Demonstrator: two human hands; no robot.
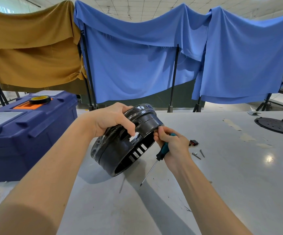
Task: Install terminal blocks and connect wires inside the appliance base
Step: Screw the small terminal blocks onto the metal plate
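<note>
While the black appliance base (118, 151) is tilted on its edge on the counter (230, 184), its upper rim is clasped by the left grip (110, 119). Just beside its right wall, the right grip (172, 145) is curled around a green-handled screwdriver (163, 149), fingertips (158, 133) pinched against the base's rim; loose screws (196, 155) lie near.

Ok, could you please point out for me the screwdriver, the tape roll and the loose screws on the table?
screwdriver (164, 147): head view, on the teal part of its handle.
tape roll (40, 102): head view, on its black outer side.
loose screws (196, 156): head view, on the shaft of the left screw.
</note>
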